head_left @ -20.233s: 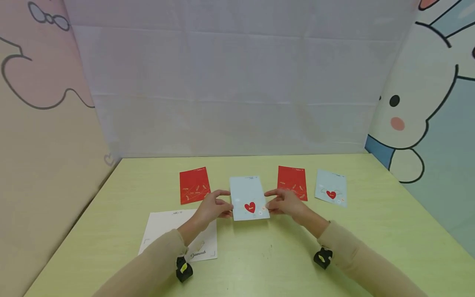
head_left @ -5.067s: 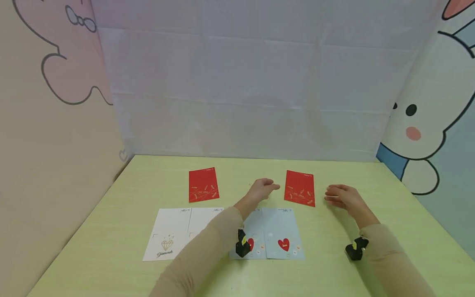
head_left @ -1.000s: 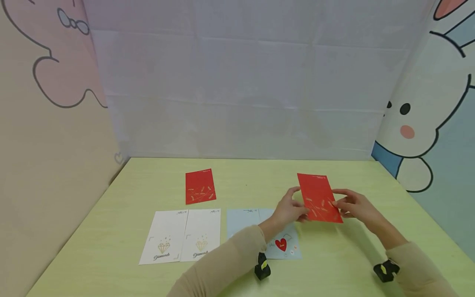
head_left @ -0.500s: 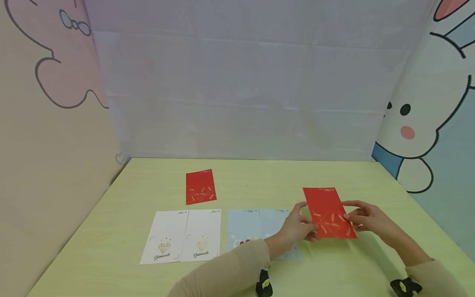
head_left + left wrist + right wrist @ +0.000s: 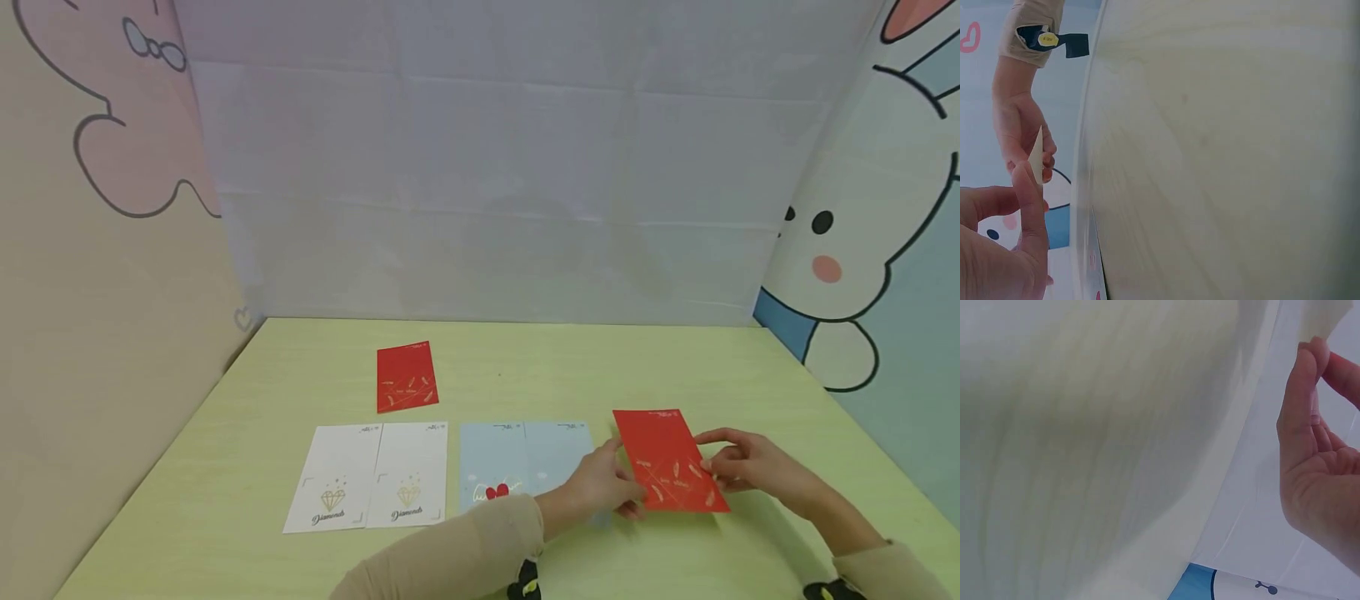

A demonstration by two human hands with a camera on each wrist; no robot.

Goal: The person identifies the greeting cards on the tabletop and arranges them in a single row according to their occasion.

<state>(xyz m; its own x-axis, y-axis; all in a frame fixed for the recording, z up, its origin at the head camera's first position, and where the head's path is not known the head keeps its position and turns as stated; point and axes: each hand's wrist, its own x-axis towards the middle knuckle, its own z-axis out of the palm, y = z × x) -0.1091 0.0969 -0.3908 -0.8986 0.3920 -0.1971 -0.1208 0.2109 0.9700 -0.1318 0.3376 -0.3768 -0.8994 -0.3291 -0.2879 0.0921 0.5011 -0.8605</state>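
Note:
A red card (image 5: 667,458) with gold leaf-like marks is held between both hands, just right of two light blue cards. My left hand (image 5: 600,483) pinches its left edge and my right hand (image 5: 768,471) pinches the right edge. In the left wrist view the thumb and fingers of the left hand (image 5: 1013,231) grip the card (image 5: 1036,156) almost edge-on. Fingertips of the right hand (image 5: 1316,444) pinch a corner of it in the right wrist view. The left forearm hides the lower part of the blue cards (image 5: 491,458).
Two white cards (image 5: 337,475) with gold diamonds and the word "Diamonds" lie side by side at left. Another red card (image 5: 407,379) lies behind them. The pale yellow-green table (image 5: 525,358) ends at a white sheet (image 5: 480,192).
Over the last second, both hands have brought the red card nearer and lower. Before that, it lay at the back. Since the oldest frame, the blue cards have come to lie side by side.

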